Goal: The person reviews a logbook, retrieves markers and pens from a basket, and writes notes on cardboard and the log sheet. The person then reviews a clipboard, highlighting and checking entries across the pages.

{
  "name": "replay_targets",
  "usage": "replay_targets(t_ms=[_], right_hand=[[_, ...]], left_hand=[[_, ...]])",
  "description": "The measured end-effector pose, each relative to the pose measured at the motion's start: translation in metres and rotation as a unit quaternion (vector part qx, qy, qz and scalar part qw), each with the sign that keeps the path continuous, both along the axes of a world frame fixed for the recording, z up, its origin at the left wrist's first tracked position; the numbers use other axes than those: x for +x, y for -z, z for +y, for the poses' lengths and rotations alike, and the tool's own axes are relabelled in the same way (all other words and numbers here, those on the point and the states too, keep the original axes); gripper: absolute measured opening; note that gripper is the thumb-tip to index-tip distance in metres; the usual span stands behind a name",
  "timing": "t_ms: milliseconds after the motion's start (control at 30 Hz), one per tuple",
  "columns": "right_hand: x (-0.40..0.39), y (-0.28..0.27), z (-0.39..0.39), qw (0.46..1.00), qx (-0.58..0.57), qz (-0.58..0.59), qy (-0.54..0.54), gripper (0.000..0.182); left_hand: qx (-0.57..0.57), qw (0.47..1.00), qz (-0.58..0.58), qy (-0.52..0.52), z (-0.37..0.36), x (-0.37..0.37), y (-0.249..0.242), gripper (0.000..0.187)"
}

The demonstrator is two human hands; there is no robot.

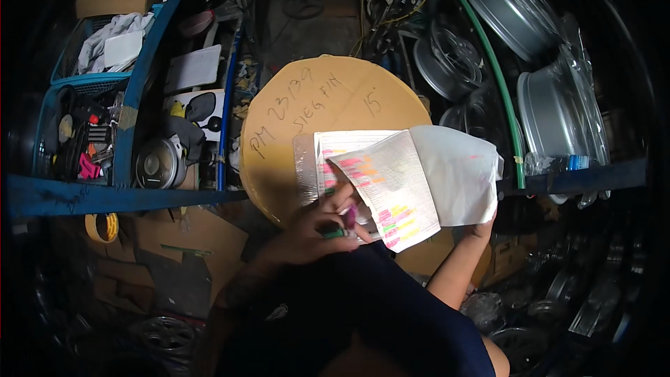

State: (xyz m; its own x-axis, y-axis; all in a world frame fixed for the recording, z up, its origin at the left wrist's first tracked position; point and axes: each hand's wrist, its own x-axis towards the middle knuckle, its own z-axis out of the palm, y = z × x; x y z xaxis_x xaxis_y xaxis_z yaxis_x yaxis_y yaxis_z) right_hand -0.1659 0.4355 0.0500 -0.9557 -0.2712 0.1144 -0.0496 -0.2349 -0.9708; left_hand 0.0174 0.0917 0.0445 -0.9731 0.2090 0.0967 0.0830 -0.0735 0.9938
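A stack of printed sheets (391, 188), with rows marked in pink, orange, yellow and green, rests on a brownish board (305, 167). One sheet is lifted and curved, and blank white page backs (457, 174) are folded over to the right. My left hand (338, 220) is closed at the lower left of the sheets, around a purple marker (350, 216); something green also shows in it. At the lower right edge of the folded pages, my right hand (483, 227) grips them, its fingers mostly hidden behind the paper.
Beneath the sheets is a round cardboard-covered package (321, 91) with handwriting. Wheel rims (509, 7) fill the right rack behind a green pole (488, 70). Blue shelving (150, 56) at left holds baskets and tools; a yellow tape roll (102, 227) hangs below its beam.
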Motion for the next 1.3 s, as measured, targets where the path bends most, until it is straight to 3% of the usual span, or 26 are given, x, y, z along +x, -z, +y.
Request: replay_targets(t_ms=[100,167,267,367,500,667,733,800,867,933,1000,1167,1300], right_hand=[[-0.004,0.008,0.008,0.999,-0.005,0.011,-0.034,0.051],[-0.001,-0.018,-0.011,0.996,0.063,-0.004,-0.058,0.044],[-0.002,-0.020,-0.009,0.994,0.088,0.000,-0.065,0.038],[-0.001,-0.028,-0.012,0.990,0.112,0.035,-0.074,0.033],[-0.004,-0.014,0.000,0.993,0.085,0.053,-0.063,0.029],[0.004,-0.030,-0.010,0.996,0.072,0.010,-0.058,0.031],[0.009,-0.025,-0.020,0.986,0.158,0.026,-0.045,0.032],[0.011,-0.033,-0.041,0.940,0.304,0.095,-0.125,0.032],[0.024,-0.048,-0.074,0.861,0.432,0.186,-0.194,0.031],[0.035,-0.058,-0.098,0.809,0.472,0.180,-0.301,0.035],[0.038,-0.050,-0.111,0.799,0.417,0.232,-0.367,0.038],[0.027,-0.065,-0.103,0.821,0.433,0.155,-0.338,0.042],[0.026,-0.061,-0.092,0.881,0.372,0.169,-0.239,0.039]], left_hand=[[-0.163,0.985,0.052,0.000,0.004,-0.006,-0.027,0.023],[-0.257,0.961,0.107,-0.005,0.010,-0.006,-0.028,0.031],[-0.352,0.930,0.098,-0.044,0.018,-0.005,-0.029,0.035],[-0.326,0.940,-0.027,-0.101,0.023,-0.016,-0.033,0.035],[-0.301,0.927,0.017,-0.222,0.022,-0.033,-0.013,0.032],[0.002,0.944,-0.166,-0.286,0.005,-0.027,0.036,0.030],[0.137,0.919,-0.208,-0.307,-0.004,-0.023,0.022,0.030],[0.242,0.910,-0.230,-0.246,-0.009,-0.017,0.009,0.034],[0.305,0.899,-0.257,-0.181,-0.013,-0.008,0.015,0.047],[0.282,0.927,-0.216,-0.116,-0.010,-0.003,0.018,0.059],[0.196,0.964,-0.169,-0.055,-0.007,0.002,0.003,0.066],[0.056,0.989,-0.051,0.127,0.005,-0.009,-0.027,0.022],[0.003,0.986,0.042,0.160,0.015,-0.017,-0.022,0.028]])
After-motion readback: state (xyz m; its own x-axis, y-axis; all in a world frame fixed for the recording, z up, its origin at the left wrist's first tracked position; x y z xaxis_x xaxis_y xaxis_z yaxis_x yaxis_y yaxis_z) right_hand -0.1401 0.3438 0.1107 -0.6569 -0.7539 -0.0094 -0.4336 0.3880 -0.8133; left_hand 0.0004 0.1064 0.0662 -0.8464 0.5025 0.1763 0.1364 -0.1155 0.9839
